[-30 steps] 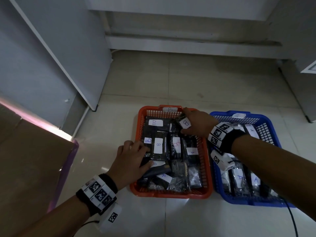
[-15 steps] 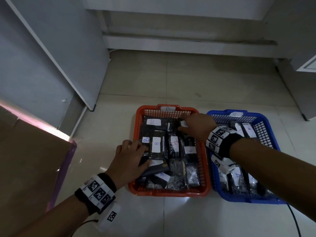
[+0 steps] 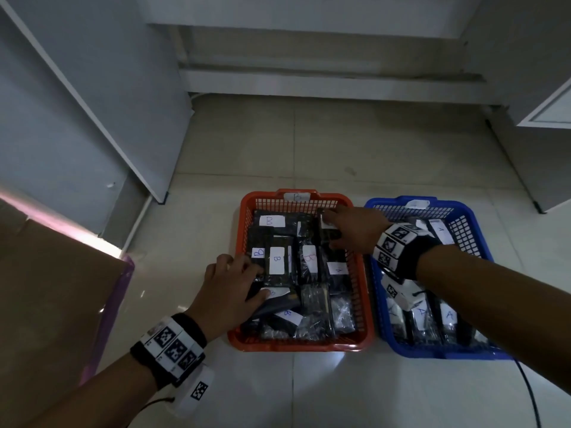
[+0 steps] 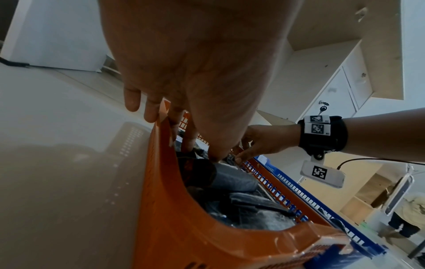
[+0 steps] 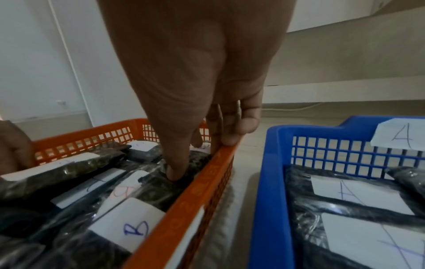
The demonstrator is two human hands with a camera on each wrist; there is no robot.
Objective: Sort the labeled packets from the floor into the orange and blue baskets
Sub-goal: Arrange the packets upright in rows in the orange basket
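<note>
The orange basket [image 3: 296, 345] [image 5: 202, 182], tagged B, holds several dark packets with white B labels. To its right stands the blue basket [image 3: 432, 353] [image 5: 269, 182] with A-labeled packets. My right hand [image 3: 329, 228] [image 5: 186, 160] reaches into the orange basket's far right corner. Its thumb and straight fingers press a dark packet [image 3: 327, 225] [image 5: 200, 158] flat, and the little finger rests on the rim. My left hand [image 3: 244, 279] [image 4: 202, 152] lies over the left rim with fingers straight. The left thumb rests on a labeled packet [image 3: 278, 292].
Pale tiled floor surrounds the baskets. A brown cardboard box [image 3: 46, 288] with a pink edge sits at the left and a grey cabinet panel [image 3: 92, 103] behind it. A black cable [image 3: 528, 390] trails at the bottom right. Another person [image 4: 411, 218] crouches far off.
My right hand has lowered the B packet from above the basket into its far right corner and flattened onto it. My left hand has stayed on the left rim.
</note>
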